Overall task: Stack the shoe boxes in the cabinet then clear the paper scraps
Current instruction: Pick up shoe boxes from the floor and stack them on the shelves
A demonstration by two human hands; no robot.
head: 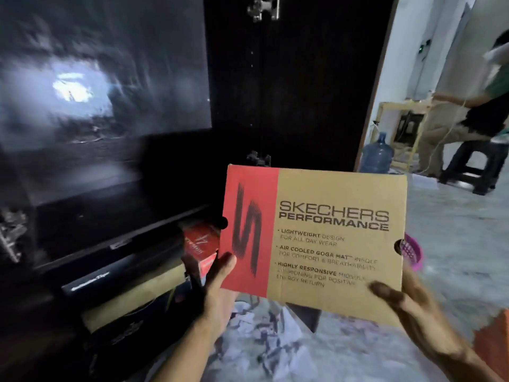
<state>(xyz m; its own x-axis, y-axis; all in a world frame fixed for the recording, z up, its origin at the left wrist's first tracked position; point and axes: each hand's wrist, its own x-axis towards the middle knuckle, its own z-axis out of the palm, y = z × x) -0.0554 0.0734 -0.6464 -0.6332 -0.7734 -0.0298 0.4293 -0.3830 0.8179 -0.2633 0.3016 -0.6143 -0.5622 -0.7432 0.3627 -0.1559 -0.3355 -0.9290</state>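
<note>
I hold a brown and red Skechers shoe box (330,244) up in front of me, its printed face toward the camera. My left hand (220,282) grips its lower left corner with the thumb on the red band. My right hand (405,307) grips the lower right corner, thumb on the brown face. The dark cabinet (91,216) stands at the left, with a black box (91,279), a tan box (132,293) and a red box (201,249) in its lower part. White paper scraps (264,340) lie on the floor below the held box.
An open dark cabinet door (289,92) rises behind the box. A blue water bottle (377,155) stands by the wall at the right. A person sits on a dark stool (479,166) at the far right. A purple basket (411,252) peeks from behind the box.
</note>
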